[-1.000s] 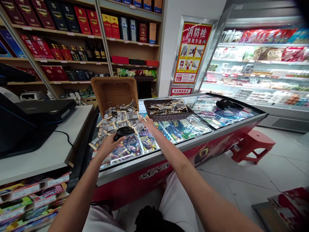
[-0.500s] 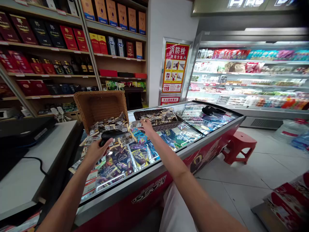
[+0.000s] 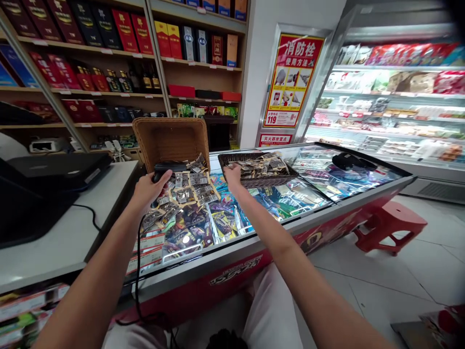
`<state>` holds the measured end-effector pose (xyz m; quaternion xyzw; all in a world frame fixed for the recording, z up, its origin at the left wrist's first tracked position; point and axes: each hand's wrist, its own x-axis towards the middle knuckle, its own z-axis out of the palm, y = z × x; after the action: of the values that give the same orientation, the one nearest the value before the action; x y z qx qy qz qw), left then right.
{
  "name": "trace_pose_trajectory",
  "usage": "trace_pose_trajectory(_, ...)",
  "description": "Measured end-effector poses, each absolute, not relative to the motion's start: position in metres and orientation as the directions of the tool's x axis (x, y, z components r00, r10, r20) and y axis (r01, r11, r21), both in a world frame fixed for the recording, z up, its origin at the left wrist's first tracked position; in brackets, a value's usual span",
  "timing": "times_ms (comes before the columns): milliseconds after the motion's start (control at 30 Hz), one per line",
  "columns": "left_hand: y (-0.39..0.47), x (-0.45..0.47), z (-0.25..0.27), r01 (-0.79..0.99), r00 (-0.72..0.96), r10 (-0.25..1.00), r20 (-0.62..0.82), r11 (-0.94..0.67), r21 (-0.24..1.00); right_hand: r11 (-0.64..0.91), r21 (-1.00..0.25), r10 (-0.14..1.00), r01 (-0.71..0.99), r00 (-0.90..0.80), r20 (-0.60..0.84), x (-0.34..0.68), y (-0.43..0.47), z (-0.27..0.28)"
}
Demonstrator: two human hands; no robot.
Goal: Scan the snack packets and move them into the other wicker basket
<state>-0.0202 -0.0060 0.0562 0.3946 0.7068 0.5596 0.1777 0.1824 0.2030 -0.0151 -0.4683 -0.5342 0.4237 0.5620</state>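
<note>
My left hand (image 3: 150,188) is wrapped round a black handheld barcode scanner (image 3: 170,167), whose head points right across the mouth of the tan wicker basket (image 3: 169,138). A black cable (image 3: 138,252) hangs below this hand. Small clear snack packets (image 3: 198,186) spill from the tipped basket onto the freezer's glass top. My right hand (image 3: 232,175) is at the left end of a dark woven basket (image 3: 267,182), its fingers drawn together. Whatever they pinch, if anything, cannot be made out. More packets (image 3: 267,165) fill the dark basket.
Colourful ice-cream packs show beneath the glass of the chest freezer (image 3: 232,269). A black object (image 3: 352,161) lies on its far right part. To the left is a counter (image 3: 112,203) with dark equipment. A red stool (image 3: 392,225) stands beside the freezer. Shelves (image 3: 201,68) rise behind.
The view has shifted left and down. My left hand has raised the scanner towards the tan basket's opening. My right hand remains by the dark basket's left end.
</note>
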Motion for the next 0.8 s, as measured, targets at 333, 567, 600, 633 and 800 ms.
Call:
trace_pose_trajectory(333, -0.068, -0.050, 0.050, 0.269, -0.777, 0.614, 0.137, 0.128, 0.955, 0.632, -0.631, 0.675, 0.450, -0.720, 0.163, 0.051, 0.037, -0.045)
trace_pose_trajectory(567, -0.073, -0.055, 0.043, 0.264, -0.768, 0.622, 0.152, 0.092, 0.960, 0.535, -0.662, 0.778, 0.525, -0.611, 0.145, 0.014, 0.001, -0.052)
trace_pose_trajectory(600, -0.072, -0.055, 0.042, 0.265, -0.765, 0.625, 0.157, 0.083, 0.961, 0.508, -0.704, 0.787, 0.495, -0.599, 0.147, 0.015, 0.005, -0.053)
trace_pose_trajectory(633, -0.070, -0.054, 0.041, 0.266, -0.761, 0.628, 0.161, 0.075, 0.961, 0.492, -0.747, 0.785, 0.448, -0.599, 0.159, 0.018, 0.010, -0.054)
trace_pose_trajectory(800, -0.057, -0.046, 0.036, 0.245, -0.722, 0.674, 0.156, 0.038, 0.969, 0.204, -0.962, 0.802, 0.180, -0.594, 0.060, 0.060, 0.058, -0.048)
